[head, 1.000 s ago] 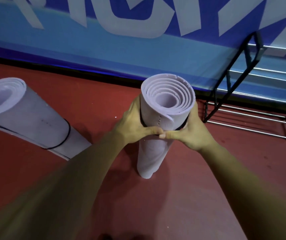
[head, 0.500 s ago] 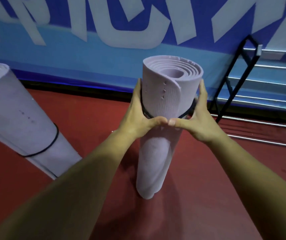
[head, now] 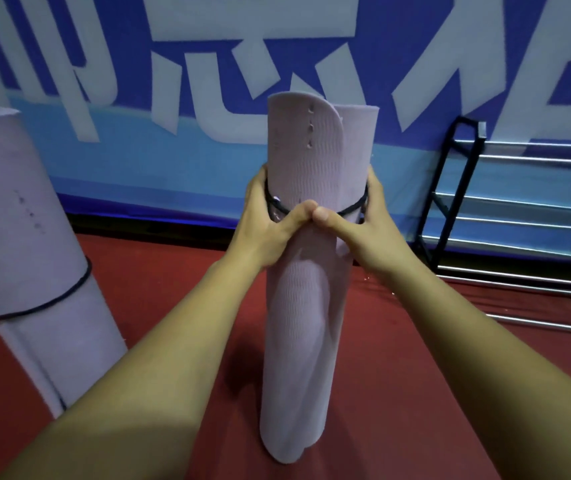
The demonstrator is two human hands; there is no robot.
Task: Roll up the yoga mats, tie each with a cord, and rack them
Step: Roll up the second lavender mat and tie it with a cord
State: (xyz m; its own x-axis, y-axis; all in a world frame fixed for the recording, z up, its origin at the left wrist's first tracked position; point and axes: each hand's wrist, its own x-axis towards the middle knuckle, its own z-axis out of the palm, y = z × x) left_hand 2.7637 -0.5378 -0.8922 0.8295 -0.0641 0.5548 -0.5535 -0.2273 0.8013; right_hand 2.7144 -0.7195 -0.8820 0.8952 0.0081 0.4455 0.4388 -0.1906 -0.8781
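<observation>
**Mat on end, both hands clamped at the cord**

Around: a 2nd mat stands far left. It's rolled and leaning, w/ its own black band round it, well apart from the held one. A black rack w/ metal rails is at right, against the blue banner w/ white lettering. Its lowest rails sit near the red floor. The rack's left post shows just beside the right hand.

Task's thing: the rolled mat stands roughly upright at centre, bottom end on the floor. A black cord rings its upper part.

Hands: the left hand wraps the mat's left side and the right hand its right side, at cord height. Fingers curl round the back. Both thumbs press the front, tips touching over the cord, so they hide its middle. Can't tell if it's knotted.

Vs 0.5 s ago: the view sits lower, so the roll's open spiral top no longer shows, only the top edge. Grip, thumb contact and cord position are unchanged. The 2nd mat looks bigger at the left edge, and the rack is still at right.
</observation>
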